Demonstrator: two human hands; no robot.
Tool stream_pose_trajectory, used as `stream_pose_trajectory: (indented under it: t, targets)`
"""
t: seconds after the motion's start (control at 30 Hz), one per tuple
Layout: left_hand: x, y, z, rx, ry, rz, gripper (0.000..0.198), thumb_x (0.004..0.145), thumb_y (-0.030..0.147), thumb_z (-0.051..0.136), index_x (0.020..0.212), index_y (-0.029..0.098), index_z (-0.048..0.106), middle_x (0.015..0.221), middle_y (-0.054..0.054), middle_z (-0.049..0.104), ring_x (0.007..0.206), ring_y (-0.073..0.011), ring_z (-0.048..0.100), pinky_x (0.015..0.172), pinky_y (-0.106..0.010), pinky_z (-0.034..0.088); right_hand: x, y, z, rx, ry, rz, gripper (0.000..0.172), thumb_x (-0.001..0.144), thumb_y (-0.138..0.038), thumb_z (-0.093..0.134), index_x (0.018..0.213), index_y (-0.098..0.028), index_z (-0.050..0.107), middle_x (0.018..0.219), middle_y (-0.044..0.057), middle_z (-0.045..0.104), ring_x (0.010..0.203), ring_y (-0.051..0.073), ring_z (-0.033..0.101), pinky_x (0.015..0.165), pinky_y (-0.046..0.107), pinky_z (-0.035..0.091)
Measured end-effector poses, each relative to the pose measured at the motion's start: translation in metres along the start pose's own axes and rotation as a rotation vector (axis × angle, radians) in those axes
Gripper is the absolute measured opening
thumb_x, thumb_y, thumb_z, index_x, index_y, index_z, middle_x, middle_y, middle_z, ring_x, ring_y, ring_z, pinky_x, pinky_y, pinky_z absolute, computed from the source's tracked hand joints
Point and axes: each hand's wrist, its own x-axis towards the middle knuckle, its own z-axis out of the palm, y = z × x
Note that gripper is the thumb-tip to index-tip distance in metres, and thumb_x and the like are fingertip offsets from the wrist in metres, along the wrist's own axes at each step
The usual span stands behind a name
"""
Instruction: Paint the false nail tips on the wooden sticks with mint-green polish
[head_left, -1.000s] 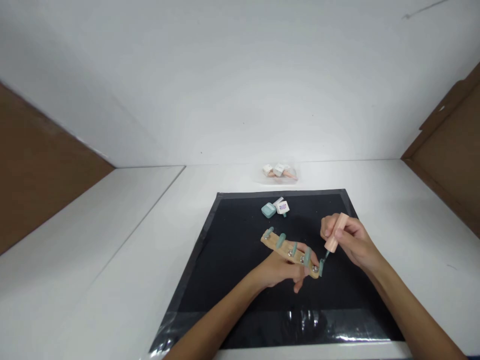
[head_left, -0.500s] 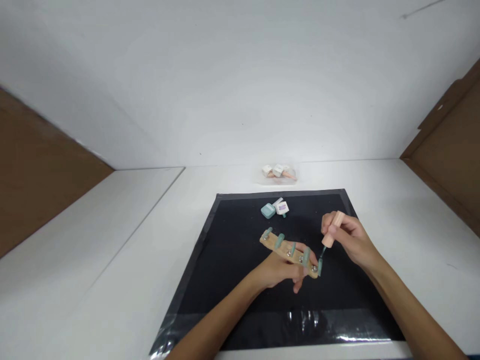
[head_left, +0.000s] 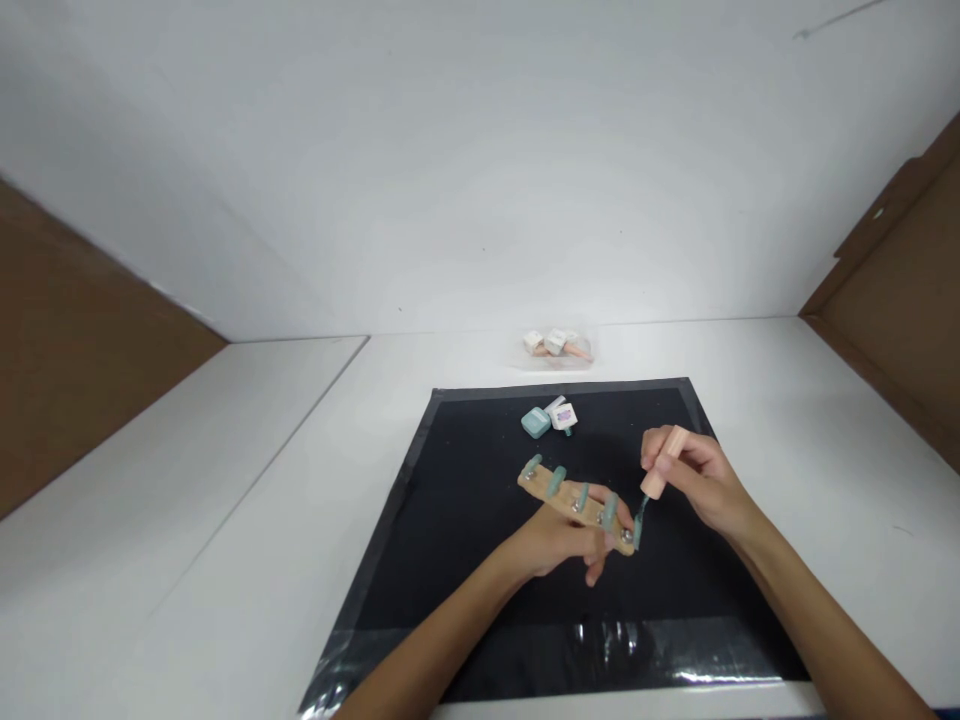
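Note:
My left hand (head_left: 566, 540) grips a wooden nail display strip (head_left: 541, 484) from below, its fingers wrapped round the near right end. Several green false nails (head_left: 556, 481) stand along the strip, with silver studs between them. Between the fingers of my right hand (head_left: 709, 485) is a nail polish brush (head_left: 664, 464) with a pale pink cap, pointing down to the left. Its green bristle end meets the rightmost false nail (head_left: 638, 531). Farther back lie a green square bottle (head_left: 535, 422) and a white-topped bottle (head_left: 564, 416).
A black mat (head_left: 465, 480) with shiny taped edges covers the middle of the white table (head_left: 247, 540). Behind it a clear plastic tray (head_left: 581, 361) holds white-and-pink bottles. White wall stands at the back, with brown panels (head_left: 900, 280) at both sides.
The brush has shifted slightly down and left along the rightmost false nail. My left hand and the strip have barely moved.

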Motion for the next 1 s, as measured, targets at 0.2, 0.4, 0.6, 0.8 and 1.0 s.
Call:
stream_pose_trajectory:
  t: [0.2, 0.4, 0.6, 0.8, 1.0]
  targets:
    - [-0.0002, 0.0021, 0.0016, 0.003, 0.006, 0.029, 0.039, 0.053, 0.039, 0.078, 0.072, 0.011, 0.059, 0.053, 0.003, 0.057, 0.032, -0.003, 0.041, 0.031, -0.017, 0.038, -0.0008, 0.001, 0.0001, 0.071, -0.072, -0.043, 0.022, 0.081, -0.04, 0.059, 0.073, -0.021, 0.064, 0.065, 0.0, 0.052, 0.06, 0.014, 0.048, 0.054, 0.027, 0.037]
    - [-0.0001, 0.0002, -0.0002, 0.041, 0.007, 0.024, 0.041, 0.054, 0.042, 0.077, 0.075, 0.01, 0.06, 0.058, 0.001, 0.06, 0.034, -0.0038, 0.044, 0.032, -0.018, 0.038, -0.0007, 0.0014, 0.0008, 0.045, -0.026, 0.007, 0.022, 0.081, -0.038, 0.06, 0.069, -0.02, 0.062, 0.066, 0.0, 0.053, 0.064, 0.013, 0.049, 0.058, 0.026, 0.039]
    - [0.0016, -0.0015, 0.0002, 0.033, -0.004, 0.028, 0.041, 0.054, 0.042, 0.077, 0.075, 0.011, 0.06, 0.056, 0.002, 0.058, 0.034, -0.0033, 0.042, 0.031, -0.017, 0.038, -0.001, 0.0022, 0.0011, 0.083, -0.123, -0.001, 0.024, 0.081, -0.038, 0.06, 0.067, -0.019, 0.06, 0.064, -0.001, 0.054, 0.059, 0.012, 0.048, 0.055, 0.025, 0.038]
    - [0.0015, 0.0, 0.0018, 0.041, 0.006, 0.028, 0.038, 0.056, 0.041, 0.076, 0.073, 0.011, 0.06, 0.055, 0.002, 0.058, 0.033, -0.0037, 0.043, 0.032, -0.018, 0.037, -0.0003, 0.0021, 0.0005, 0.066, -0.039, 0.055, 0.025, 0.078, -0.042, 0.063, 0.067, -0.019, 0.061, 0.066, -0.001, 0.053, 0.061, 0.011, 0.049, 0.054, 0.022, 0.038]
    - [0.0023, -0.0012, 0.0006, 0.065, -0.004, -0.003, 0.034, 0.055, 0.034, 0.075, 0.077, 0.011, 0.061, 0.058, 0.002, 0.061, 0.031, -0.0036, 0.044, 0.033, -0.017, 0.035, 0.0021, -0.0034, 0.0017, -0.005, -0.087, 0.133, 0.032, 0.075, -0.046, 0.063, 0.063, -0.017, 0.059, 0.06, -0.002, 0.051, 0.051, 0.009, 0.044, 0.049, 0.022, 0.037]
